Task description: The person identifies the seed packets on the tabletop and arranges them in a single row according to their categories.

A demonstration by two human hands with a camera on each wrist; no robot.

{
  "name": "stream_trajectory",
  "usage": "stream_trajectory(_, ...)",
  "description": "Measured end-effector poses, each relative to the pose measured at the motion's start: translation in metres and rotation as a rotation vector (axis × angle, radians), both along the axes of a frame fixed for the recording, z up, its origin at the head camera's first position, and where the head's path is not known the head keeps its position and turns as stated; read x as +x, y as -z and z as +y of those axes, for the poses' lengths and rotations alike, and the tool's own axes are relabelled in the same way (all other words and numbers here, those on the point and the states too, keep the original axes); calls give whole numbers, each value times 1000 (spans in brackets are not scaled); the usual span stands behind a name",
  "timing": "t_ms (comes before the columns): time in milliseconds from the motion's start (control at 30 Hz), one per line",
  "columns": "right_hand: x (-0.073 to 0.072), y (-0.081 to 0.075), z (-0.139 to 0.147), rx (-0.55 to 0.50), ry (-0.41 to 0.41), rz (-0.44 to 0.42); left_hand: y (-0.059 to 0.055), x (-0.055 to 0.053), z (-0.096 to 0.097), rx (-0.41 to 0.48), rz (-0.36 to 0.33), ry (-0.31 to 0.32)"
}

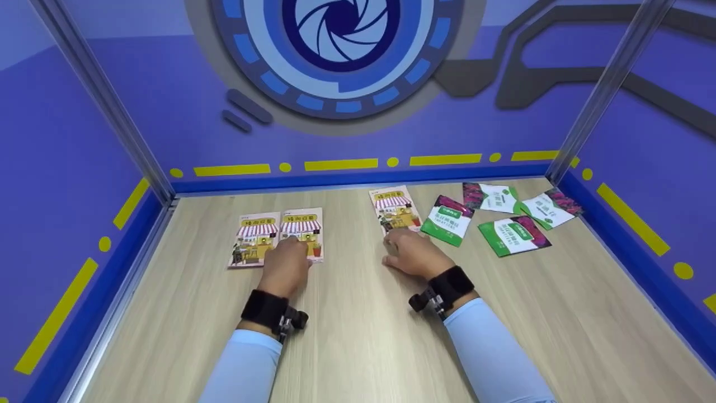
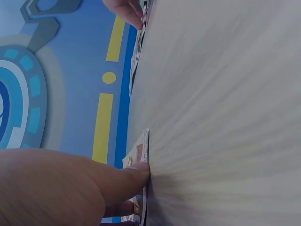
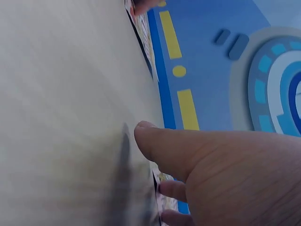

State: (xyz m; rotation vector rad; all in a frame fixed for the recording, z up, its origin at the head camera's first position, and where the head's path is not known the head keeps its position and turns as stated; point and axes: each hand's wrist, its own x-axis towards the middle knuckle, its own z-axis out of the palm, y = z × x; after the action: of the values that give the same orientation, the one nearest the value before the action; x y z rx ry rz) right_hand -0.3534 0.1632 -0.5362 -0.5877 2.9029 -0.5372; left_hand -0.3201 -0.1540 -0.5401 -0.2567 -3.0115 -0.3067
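Two flat pink packets with a striped-awning shop picture lie side by side at the left of the table in the head view. My left hand [image 1: 286, 267] covers the lower part of the right-hand packet [image 1: 302, 218]; the left-hand packet [image 1: 254, 238] is beside it. In the left wrist view my thumb [image 2: 129, 181] bears on that packet's edge, with curled fingers over its face. A third pink packet [image 1: 396, 206] lies slightly tilted near the middle. My right hand [image 1: 417, 254] touches its lower end with its fingers, the thumb [image 3: 157, 141] held out away from it.
To the right of my right hand lie several green-and-white packets with pink flower pictures: one green packet [image 1: 447, 220] nearest, another green packet [image 1: 513, 236] farther right. Blue-purple panels [image 1: 313, 151] wall the wooden table [image 1: 352, 336] at the back and sides.
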Motion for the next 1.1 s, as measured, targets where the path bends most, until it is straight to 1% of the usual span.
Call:
stream_trajectory(100, 8, -4, -10, -26, -42, -6, 0, 1, -1, -3, 8, 1)
stream_trajectory(267, 17, -9, -18, -73, -71, -87, 1, 2, -1, 5, 17, 1)
stream_trajectory(300, 17, -10, -19, -78, -70, -86, 1, 2, -1, 7, 19, 2)
stream_trajectory(333, 17, -10, -18, -81, -69, -64, 0, 2, -1, 10, 19, 4)
stream_trajectory(433, 15, -9, -15, -42, -45, 10, 0, 2, 0, 13, 18, 8)
stream_trajectory(500, 14, -9, -12, 0, -19, 27, -1, 2, 0, 13, 18, 8)
stream_trajectory(567, 13, -8, -9, 47, -2, 9, -1, 2, 0, 7, 14, 8)
stream_trajectory(667, 13, -6, -7, 84, -2, -34, -1, 2, 1, 3, 9, 7)
stream_trajectory(833, 15, -5, -9, 89, -32, -53, -1, 3, 1, -8, 4, 9)
stream_trajectory(1000, 19, -4, -16, 47, -88, -73, -2, 4, 1, -13, 3, 4)
stream_trajectory(1100, 21, -3, -19, 35, -122, -65, -3, 4, 2, -7, 11, -1)
